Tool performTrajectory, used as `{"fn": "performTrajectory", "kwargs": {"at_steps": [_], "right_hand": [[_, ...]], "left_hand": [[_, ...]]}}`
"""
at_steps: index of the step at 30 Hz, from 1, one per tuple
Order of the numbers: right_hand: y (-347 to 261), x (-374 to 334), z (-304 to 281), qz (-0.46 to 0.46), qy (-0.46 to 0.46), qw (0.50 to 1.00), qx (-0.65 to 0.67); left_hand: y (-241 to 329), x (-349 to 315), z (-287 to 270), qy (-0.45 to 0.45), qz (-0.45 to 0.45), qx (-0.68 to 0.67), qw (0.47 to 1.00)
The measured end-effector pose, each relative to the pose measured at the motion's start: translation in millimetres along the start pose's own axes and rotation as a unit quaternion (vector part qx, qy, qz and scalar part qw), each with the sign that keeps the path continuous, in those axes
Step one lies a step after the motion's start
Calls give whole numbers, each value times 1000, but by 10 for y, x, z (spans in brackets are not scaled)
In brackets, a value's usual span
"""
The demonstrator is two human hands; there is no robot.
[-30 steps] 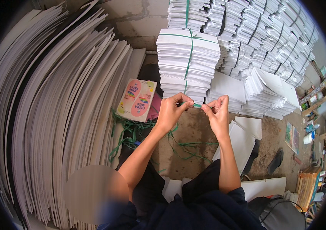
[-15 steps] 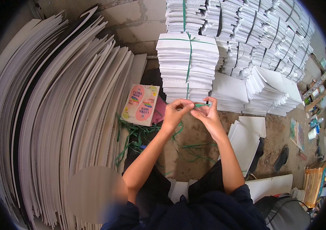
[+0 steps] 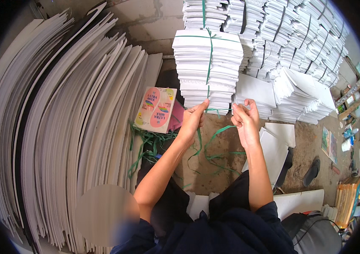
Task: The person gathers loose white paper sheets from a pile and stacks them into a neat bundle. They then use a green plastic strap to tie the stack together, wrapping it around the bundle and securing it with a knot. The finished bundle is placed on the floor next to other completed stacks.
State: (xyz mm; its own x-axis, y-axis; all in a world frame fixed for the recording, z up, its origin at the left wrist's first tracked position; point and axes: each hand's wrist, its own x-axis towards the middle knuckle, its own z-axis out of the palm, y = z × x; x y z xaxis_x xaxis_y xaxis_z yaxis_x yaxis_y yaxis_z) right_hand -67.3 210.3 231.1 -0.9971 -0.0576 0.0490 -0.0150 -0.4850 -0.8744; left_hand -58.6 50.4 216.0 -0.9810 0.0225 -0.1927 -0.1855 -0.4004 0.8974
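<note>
A green plastic ribbon (image 3: pixel 217 110) is stretched between my two hands, in front of a tall stack of white sheets (image 3: pixel 225 63). My left hand (image 3: pixel 192 122) pinches it close to the stack's lower front. My right hand (image 3: pixel 247 122) grips it on the other side, fingers curled, and loose ends trail down from both hands toward the floor. Green ribbon also crosses the top of this stack, knotted near its middle, and runs down its front face.
Large white boards (image 3: pixel 74 135) stand on edge at my left. Beside them are a printed carton (image 3: pixel 156 109) and a tangle of green ribbon (image 3: pixel 150 142). More tied stacks (image 3: pixel 292 31) rise at the back right. A dark slipper (image 3: pixel 312 171) and a grey bag (image 3: pixel 318 237) lie rightward.
My hands have moved apart, drawing the ribbon out between them. They were close together in front of the stack; longer loose ends now hang below.
</note>
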Motion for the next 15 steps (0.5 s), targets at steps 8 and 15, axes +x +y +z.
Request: {"fn": "performTrajectory", "kwargs": {"at_steps": [8,15], "right_hand": [[-40,-52,87,-45,-17,999,14],[-86,0,-31,-47,9,999,0]], "left_hand": [[-7,21,-8,59,64,-95,992],[-60,51,-58,26,87,20,996]]}}
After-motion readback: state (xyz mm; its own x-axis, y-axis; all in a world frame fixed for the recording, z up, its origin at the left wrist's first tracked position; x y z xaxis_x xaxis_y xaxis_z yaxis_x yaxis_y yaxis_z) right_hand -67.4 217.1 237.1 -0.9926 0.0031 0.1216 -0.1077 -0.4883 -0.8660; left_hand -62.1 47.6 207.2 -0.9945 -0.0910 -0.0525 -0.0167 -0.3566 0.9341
